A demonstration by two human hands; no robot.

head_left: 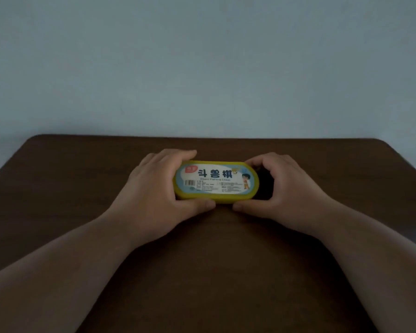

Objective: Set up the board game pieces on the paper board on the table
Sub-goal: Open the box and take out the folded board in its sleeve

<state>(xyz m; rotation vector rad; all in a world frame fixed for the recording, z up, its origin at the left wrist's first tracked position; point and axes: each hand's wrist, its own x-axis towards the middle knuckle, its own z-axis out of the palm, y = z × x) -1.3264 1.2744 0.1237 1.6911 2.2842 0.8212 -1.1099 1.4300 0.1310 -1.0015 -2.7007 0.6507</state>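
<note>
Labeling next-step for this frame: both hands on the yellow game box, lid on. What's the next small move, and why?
Probably lift the lid off. The yellow box sits closed on the table, the left hand and right hand gripping its two ends, and no paper board or pieces are in view, so presumably they are inside it.

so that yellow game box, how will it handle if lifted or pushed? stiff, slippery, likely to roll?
The yellow box looks like moulded plastic, so probably stiff. It lies flat and low on the table, so it should slide, not roll or tip. The label looks glossy, perhaps slippery; the left hand and right hand grip its ends.
</note>
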